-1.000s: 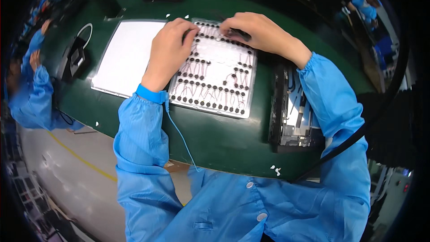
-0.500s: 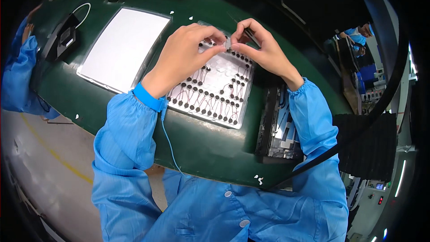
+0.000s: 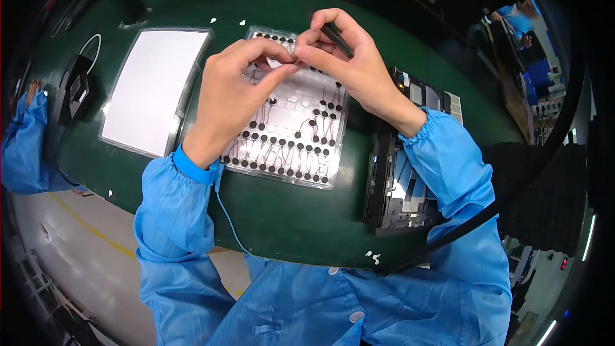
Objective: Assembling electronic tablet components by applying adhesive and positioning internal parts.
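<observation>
Above the far part of a clear plastic tray (image 3: 291, 112), both my hands meet at the fingertips. My left hand (image 3: 227, 83) is closed in a pinch, and whatever its thumb and forefinger hold is too small and covered to name. Dark tweezers (image 3: 337, 40) lie across the fingers of my right hand (image 3: 359, 67), whose thumb and forefinger also press together against the left fingertips. Rows of small round black parts (image 3: 280, 171) with thin reddish wires sit in the tray. A blue wrist strap (image 3: 194, 166) circles my left wrist.
Left of the tray lies a white sheet in a clear tray (image 3: 154, 83). Opened black devices (image 3: 384, 186) stand by my right forearm. The strap's cord (image 3: 232, 224) runs down to the table edge. Farther left are a black device (image 3: 75, 93) and another person's blue sleeve (image 3: 25, 147).
My view has shifted, so the tray and sheet sit farther left. My fingertips have drawn together, and the small pale piece between them is now hidden. The tweezers stay in my right hand.
</observation>
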